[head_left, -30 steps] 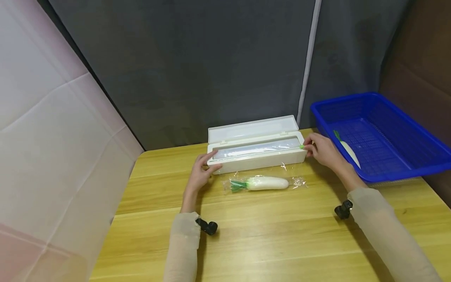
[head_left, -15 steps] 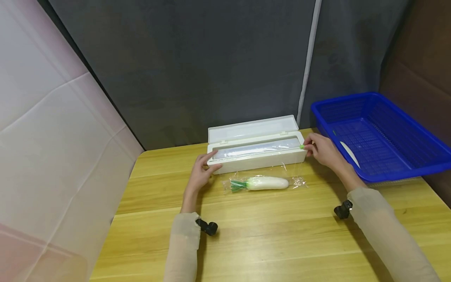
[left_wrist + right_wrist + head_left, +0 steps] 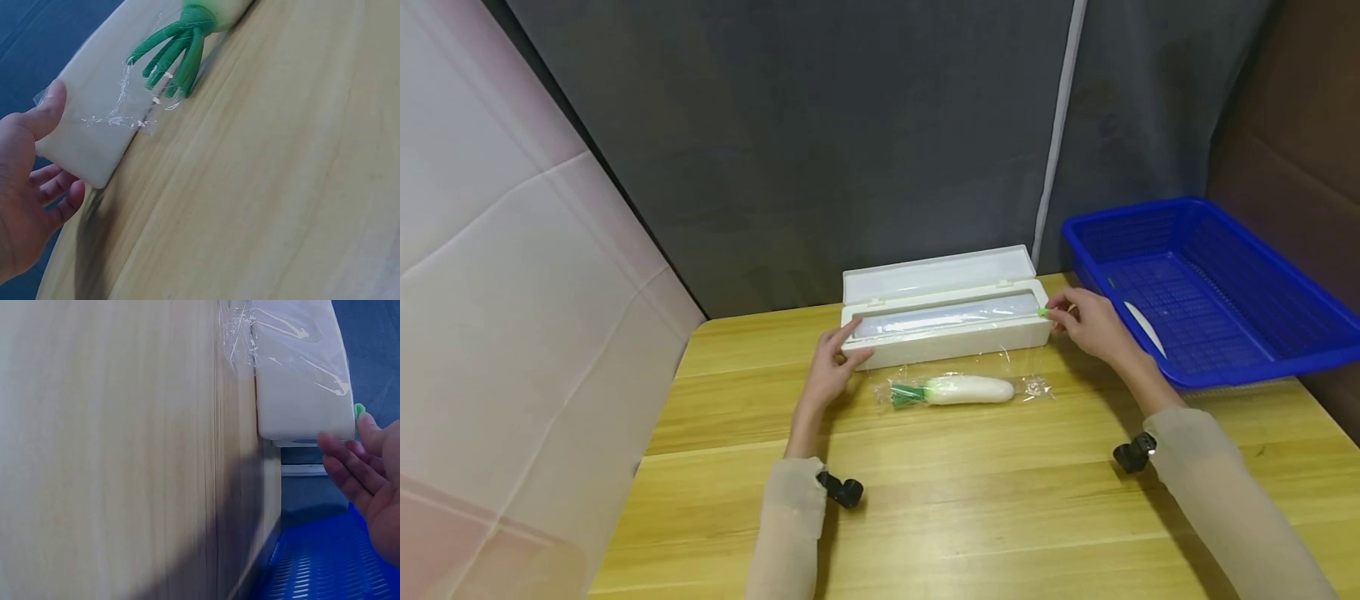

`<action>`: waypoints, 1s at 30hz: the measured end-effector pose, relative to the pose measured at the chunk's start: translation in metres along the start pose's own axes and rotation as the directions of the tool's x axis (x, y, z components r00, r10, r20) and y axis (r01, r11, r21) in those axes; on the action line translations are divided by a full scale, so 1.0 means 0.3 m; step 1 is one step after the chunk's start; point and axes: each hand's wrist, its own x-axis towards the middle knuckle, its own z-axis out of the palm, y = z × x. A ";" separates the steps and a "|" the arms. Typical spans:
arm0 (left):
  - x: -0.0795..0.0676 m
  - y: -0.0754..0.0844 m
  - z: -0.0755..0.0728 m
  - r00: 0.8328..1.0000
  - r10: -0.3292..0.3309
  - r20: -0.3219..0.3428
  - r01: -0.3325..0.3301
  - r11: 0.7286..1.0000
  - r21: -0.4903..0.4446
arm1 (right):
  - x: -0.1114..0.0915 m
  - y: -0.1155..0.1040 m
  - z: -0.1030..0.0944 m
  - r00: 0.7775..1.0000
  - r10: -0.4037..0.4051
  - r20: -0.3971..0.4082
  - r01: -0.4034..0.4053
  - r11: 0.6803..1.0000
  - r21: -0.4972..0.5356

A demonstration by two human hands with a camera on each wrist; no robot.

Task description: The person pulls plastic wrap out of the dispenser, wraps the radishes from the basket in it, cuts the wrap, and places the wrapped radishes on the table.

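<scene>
Nearest to us lay the bare front of the table (image 3: 970, 525), between our two pale sleeves, each with a small black camera at the cuff. Beyond it a white radish (image 3: 970, 388) with green leaves lay on its side, loosely wrapped in clear film (image 3: 1037, 387), just in front of the long white box (image 3: 955, 345). Film also hung over the box's front face; we could not tell whether it ran unbroken to the wrapping.

Our left hand (image 3: 827, 367) gripped the box's left front corner, thumb over the film. Our right hand (image 3: 1090, 325) pinched the small green tab (image 3: 1042, 312) at the right end of the box's top, probably a slide cutter.

We judged that the left thumb did best to keep both box and film pinned, since slack film might have bunched under the tab. The tab, we thought, wanted light pressure and one even stroke along the edge, fingers kept clear of the blade.

The film roll (image 3: 947, 316) sat inside the box, with the lid (image 3: 940, 272) tipped back behind it. Off to the right stood a blue basket (image 3: 1217, 292), a second white radish (image 3: 1144, 329) partly visible inside; the dark curtain (image 3: 865, 150) hung farthest.
</scene>
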 end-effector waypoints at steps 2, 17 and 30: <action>-0.004 0.005 0.001 1.000 -0.003 0.001 0.003 1.000 -0.005 | -0.003 -0.001 -0.001 1.000 -0.004 -0.001 0.004 1.000 0.004; -0.028 0.047 0.009 0.989 0.037 -0.142 -0.043 0.998 -0.038 | -0.031 -0.018 0.002 0.988 -0.085 -0.131 0.081 0.996 -0.038; -0.023 0.071 0.010 0.966 0.115 -0.231 -0.107 0.993 0.046 | -0.028 -0.026 0.042 0.960 -0.200 -0.196 0.195 0.980 -0.045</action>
